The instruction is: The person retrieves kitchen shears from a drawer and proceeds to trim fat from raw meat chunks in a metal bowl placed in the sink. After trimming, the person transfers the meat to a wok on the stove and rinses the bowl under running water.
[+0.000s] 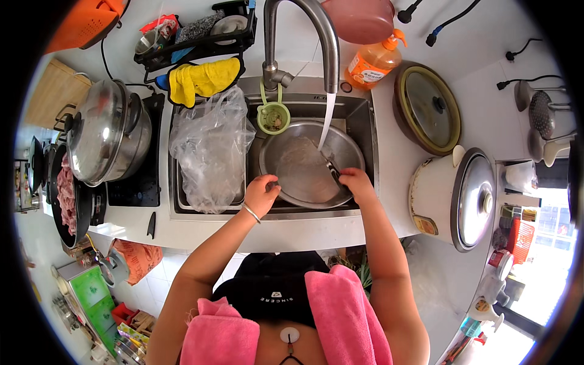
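Observation:
My right hand [358,184] is closed round the black handle of a small knife [333,170] over the right part of a round metal basin [291,196]. The knife's metal end points up and left into the water [329,115] running from the tap [330,45]. Clear water stands in the basin, which sits in the right sink bowl [367,131]. At the basin's lower left rim my left hand [261,193] has its fingers curled together; whatever they hold is hidden. A green strainer [274,117] hangs from the tap's base above the basin's rim.
A crumpled clear plastic bag [210,152] fills the left bowl. Left of the sink stand a lidded steel pot [109,134] and a pan of raw meat [66,194]. To the right are a lidded brown pot [429,109], a white lidded cooker [453,198] and an orange soap bottle [372,64].

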`<act>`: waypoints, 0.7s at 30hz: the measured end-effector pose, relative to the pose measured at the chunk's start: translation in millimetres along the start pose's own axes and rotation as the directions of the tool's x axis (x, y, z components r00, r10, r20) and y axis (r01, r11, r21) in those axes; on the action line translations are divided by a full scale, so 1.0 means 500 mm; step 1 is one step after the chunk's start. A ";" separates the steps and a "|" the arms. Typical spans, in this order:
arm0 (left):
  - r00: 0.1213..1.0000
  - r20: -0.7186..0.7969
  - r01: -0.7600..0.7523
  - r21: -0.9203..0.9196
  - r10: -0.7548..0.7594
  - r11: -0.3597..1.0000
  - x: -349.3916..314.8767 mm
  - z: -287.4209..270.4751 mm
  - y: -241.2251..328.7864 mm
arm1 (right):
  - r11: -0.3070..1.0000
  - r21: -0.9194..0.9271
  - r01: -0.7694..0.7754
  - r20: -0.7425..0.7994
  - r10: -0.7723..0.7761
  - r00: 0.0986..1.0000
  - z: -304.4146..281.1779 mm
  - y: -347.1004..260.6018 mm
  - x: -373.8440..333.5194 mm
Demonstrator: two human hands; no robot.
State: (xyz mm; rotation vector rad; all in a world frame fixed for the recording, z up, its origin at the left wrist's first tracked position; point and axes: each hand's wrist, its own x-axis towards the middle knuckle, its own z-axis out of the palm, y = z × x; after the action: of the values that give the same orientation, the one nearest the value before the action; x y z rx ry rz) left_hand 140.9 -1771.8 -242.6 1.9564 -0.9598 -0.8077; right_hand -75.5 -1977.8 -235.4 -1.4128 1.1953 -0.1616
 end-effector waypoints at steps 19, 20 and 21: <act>0.979 -0.059 0.179 -0.195 -0.194 0.964 0.004 0.051 -0.116 | 0.727 -0.674 -0.135 -0.566 -0.390 0.727 -0.178 0.166 -0.182; 0.932 0.032 0.345 -0.388 -0.361 0.855 0.007 0.052 -0.108 | 0.698 -0.690 -0.189 -0.566 -0.359 0.743 -0.174 0.178 -0.183; 0.857 0.152 0.488 -0.545 -0.492 0.682 0.015 0.050 -0.084 | 0.667 -0.706 -0.240 -0.568 -0.329 0.755 -0.172 0.186 -0.183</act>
State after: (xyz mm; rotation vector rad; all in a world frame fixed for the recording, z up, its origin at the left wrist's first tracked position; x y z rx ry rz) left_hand 139.0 -1770.8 -292.2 1.6689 -0.1090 -1.2244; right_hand -228.5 -1945.9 -237.6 -2.2406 1.9679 -0.2321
